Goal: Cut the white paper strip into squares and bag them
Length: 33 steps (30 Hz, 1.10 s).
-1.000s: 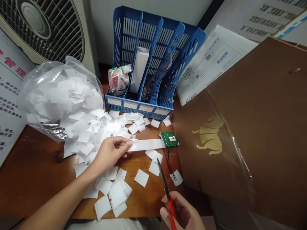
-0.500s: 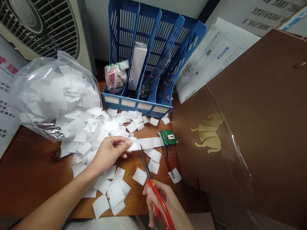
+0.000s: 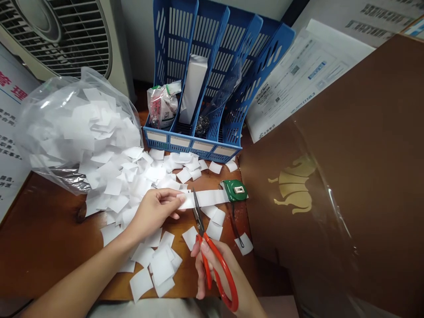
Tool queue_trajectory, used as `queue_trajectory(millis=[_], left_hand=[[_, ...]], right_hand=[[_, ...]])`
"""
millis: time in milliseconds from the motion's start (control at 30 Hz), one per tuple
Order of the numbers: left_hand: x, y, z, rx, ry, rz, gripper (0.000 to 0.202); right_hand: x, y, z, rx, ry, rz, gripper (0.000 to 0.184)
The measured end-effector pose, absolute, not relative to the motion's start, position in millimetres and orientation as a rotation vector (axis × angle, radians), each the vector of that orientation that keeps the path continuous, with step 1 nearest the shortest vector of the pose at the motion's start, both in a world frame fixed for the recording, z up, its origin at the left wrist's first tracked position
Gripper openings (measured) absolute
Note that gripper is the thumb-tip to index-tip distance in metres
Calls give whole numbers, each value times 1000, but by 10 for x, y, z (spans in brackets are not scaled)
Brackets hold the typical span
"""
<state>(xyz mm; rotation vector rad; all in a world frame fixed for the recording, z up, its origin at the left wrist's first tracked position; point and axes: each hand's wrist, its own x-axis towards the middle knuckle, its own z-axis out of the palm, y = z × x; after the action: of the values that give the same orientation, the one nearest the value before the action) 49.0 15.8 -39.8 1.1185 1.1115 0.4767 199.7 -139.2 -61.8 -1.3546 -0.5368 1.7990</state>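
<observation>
My left hand (image 3: 155,211) pinches the left end of a white strip (image 3: 210,197) that runs out of a small green tape dispenser (image 3: 234,191) on the wooden table (image 3: 49,238). My right hand (image 3: 218,274) grips red-handled scissors (image 3: 212,251). Their blades cross the strip just right of my left fingers. White cut squares (image 3: 159,260) lie scattered under and around both hands.
A clear plastic bag (image 3: 73,128) full of white squares spills onto the table at the left. A blue file rack (image 3: 205,84) stands behind, holding a white box and small packets. A large brown box (image 3: 347,176) fills the right side. A fan stands at the back left.
My right hand brought the scissors up and left from the near table edge until the blades reached across the strip. My left hand kept its hold on the strip.
</observation>
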Motion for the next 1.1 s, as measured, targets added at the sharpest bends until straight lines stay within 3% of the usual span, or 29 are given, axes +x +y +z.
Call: queue_trajectory(millis=[633,1100], left_hand=[[469,161,-445,1111,1085,454,29],[472,164,-460,1060,1082,466,21]], right_hand=[[1931,-1394,-589,-1413,-434,1838,70],[1878,-1476,-653,-1379,-495,1793,58]])
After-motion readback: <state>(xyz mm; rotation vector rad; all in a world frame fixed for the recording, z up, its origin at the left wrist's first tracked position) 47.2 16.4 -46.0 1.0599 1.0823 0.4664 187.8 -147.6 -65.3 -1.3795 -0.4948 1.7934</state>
